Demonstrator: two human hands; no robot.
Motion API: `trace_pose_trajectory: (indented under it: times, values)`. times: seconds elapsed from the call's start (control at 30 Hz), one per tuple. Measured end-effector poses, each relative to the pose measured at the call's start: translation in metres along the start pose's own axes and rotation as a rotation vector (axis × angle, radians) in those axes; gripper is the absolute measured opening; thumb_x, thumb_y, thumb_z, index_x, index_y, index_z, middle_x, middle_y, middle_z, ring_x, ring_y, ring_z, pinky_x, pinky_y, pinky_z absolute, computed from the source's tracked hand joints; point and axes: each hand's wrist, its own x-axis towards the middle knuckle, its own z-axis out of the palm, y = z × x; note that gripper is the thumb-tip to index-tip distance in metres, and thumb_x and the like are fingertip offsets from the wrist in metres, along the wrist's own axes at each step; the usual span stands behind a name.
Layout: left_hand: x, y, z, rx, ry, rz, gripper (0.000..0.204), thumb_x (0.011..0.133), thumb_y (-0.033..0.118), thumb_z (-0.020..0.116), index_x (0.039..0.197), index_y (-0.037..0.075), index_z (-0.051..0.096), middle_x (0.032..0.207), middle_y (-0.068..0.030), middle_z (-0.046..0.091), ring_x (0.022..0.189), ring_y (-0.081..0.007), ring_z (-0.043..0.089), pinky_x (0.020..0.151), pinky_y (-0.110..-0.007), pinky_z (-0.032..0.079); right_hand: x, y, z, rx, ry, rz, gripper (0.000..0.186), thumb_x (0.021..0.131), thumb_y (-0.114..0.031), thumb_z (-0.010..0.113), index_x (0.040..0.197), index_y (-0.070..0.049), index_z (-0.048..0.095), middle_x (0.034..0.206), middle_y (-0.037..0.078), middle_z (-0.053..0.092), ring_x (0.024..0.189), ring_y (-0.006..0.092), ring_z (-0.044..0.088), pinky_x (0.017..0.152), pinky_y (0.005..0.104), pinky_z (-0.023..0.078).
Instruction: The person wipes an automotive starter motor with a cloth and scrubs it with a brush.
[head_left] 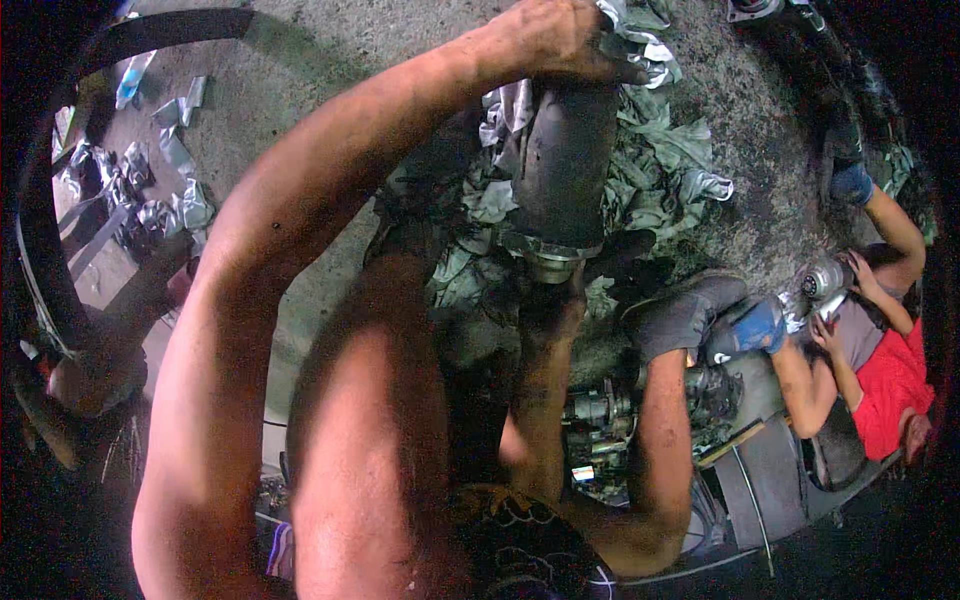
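Note:
Between my legs is a dark grey cylindrical metal part (565, 150) with a shiny flanged collar (553, 252) at its near end. My left hand (560, 38) reaches across to its far end, fingers closed on a crumpled silvery sheet (655, 60) that looks like foil or thin cloth. At the near end, below the collar, my right hand (555, 308) is closed around the narrow neck; shadow and grime hide some of its fingers. More crumpled, greyish silvery scraps (660, 160) lie around the cylinder on the stained floor.
My dark shoe (685, 305) stands right of the cylinder. Metal machine parts (600, 405) lie by my right leg. To the right, a co-worker in a red shirt (895, 390) handles a round metal part (825, 280). Silvery strips (180, 150) litter the concrete floor (300, 110) at left.

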Motion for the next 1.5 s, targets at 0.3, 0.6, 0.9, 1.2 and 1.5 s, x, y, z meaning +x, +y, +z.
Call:
trace_pose_trajectory:
  times: [0.3, 0.6, 0.9, 1.2, 1.5]
  values:
    - [0.01, 0.045, -0.023, -0.576, 0.025, -0.42, 0.049, 0.076, 0.037, 0.067, 0.113, 0.004, 0.06, 0.09, -0.0223, 0.064, 0.087, -0.0372, 0.063, 0.076, -0.044, 0.049, -0.012, -0.008, 0.005, -0.021, -0.021, 0.011, 0.053, 0.087, -0.028, 0.061, 0.131, -0.004, 0.042, 0.12, 0.013, 0.052, 0.096, 0.025, 0.056, 0.08, 0.039, 0.048]
    - [0.041, 0.075, -0.026, -0.342, -0.044, -0.6, 0.033, 0.073, 0.033, 0.065, 0.08, 0.001, 0.065, 0.078, -0.0209, 0.065, 0.078, -0.0354, 0.064, 0.069, -0.043, 0.051, -0.108, 0.046, -0.004, -0.065, -0.176, 0.25, 0.055, 0.086, -0.024, 0.064, 0.131, -0.004, 0.04, 0.12, 0.013, 0.053, 0.097, 0.0254, 0.056, 0.082, 0.0404, 0.047]
    - [0.076, 0.095, 0.024, -0.194, -0.192, -0.53, 0.016, 0.075, 0.027, 0.058, 0.08, 0.016, 0.069, 0.084, -0.0082, 0.068, 0.079, -0.0234, 0.067, 0.068, -0.04, 0.055, -0.12, 0.053, 0.007, -0.07, -0.2, 0.268, 0.058, 0.083, -0.017, 0.067, 0.13, -0.002, 0.038, 0.121, 0.014, 0.052, 0.102, 0.0257, 0.054, 0.087, 0.0411, 0.046]
    - [0.093, 0.042, 0.019, -0.464, -0.392, -0.347, 0.043, 0.071, 0.044, 0.066, 0.089, 0.006, 0.069, 0.089, -0.0156, 0.067, 0.083, -0.03, 0.065, 0.075, -0.039, 0.05, -0.098, 0.106, -0.027, -0.354, -0.136, 0.126, 0.071, 0.077, -0.013, 0.073, 0.134, 0.0, 0.032, 0.129, 0.015, 0.046, 0.115, 0.0259, 0.046, 0.097, 0.0386, 0.039]
    - [0.051, 0.046, -0.003, -1.374, -0.142, -0.702, 0.042, 0.081, 0.039, 0.066, 0.104, 0.003, 0.065, 0.099, -0.0084, 0.066, 0.092, -0.0188, 0.06, 0.083, -0.035, 0.046, -0.106, 0.069, 0.006, -0.54, -0.105, 0.255, 0.069, 0.073, -0.025, 0.077, 0.127, 0.003, 0.045, 0.117, 0.013, 0.053, 0.1, 0.0237, 0.053, 0.087, 0.0357, 0.043]
